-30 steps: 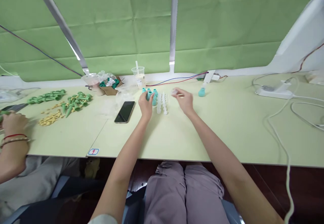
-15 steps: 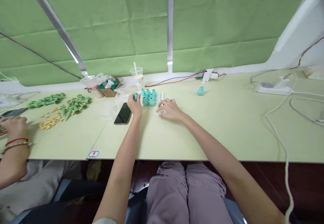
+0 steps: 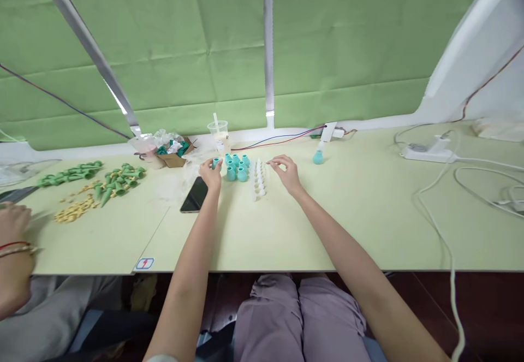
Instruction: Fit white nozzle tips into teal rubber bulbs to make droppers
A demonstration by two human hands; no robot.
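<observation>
My left hand (image 3: 211, 175) is closed round a small teal vase-shaped piece (image 3: 216, 161), fingers and thumb on its sides. Just right of it, several matching teal pieces (image 3: 232, 172) stand upright in a cluster. Beside the cluster lies a clear strip (image 3: 254, 191) with a row of small white parts (image 3: 261, 179). At the strip's far right side is my right hand (image 3: 286, 173), its thumb and forefinger pinched together. Whatever sits between those fingertips is too small to name. A black phone (image 3: 194, 195) lies under my left wrist, partly covered by it.
One teal bulb-shaped piece (image 3: 318, 157) stands at the back. A plastic cup with straw (image 3: 220, 138) and a cardboard box (image 3: 175, 158) are behind. Green cones (image 3: 115, 182) and yellow bits (image 3: 76, 209) lie left, near another person's hand (image 3: 14, 223). A power strip (image 3: 429, 152) trails cables right.
My right hand has lifted off the strip toward the back right, and its spread fingers have come together in a pinch. The white parts now show. My left hand keeps the teal piece.
</observation>
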